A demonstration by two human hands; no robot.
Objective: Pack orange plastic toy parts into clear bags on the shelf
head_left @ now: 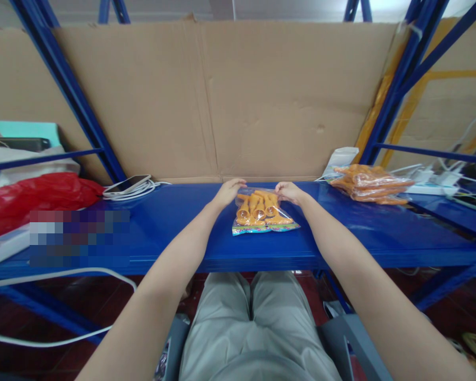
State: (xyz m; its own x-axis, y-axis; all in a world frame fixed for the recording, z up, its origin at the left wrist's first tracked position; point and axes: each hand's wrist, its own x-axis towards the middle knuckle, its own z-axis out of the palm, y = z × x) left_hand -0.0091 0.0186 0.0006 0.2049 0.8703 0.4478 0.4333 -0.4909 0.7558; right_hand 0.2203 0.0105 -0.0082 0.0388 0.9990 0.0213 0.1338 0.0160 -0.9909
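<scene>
A clear plastic bag (266, 211) of orange, trumpet-shaped plastic pieces lies flat on the blue shelf top in front of me. Its near edge carries a colourful printed strip. At the bag's far left corner is my left hand (230, 192), fingers bent and closed on the edge. My right hand (290, 192) pinches the far right corner between thumb and fingers. The fingertips of both hands are small and partly hidden.
More bagged orange pieces (371, 182) are stacked on the right, near a white power strip (432, 185). On the left are a phone (133, 183), a coiled white cable (137, 191) and a red plastic bag (43, 196). A cardboard wall (262, 100) closes the back.
</scene>
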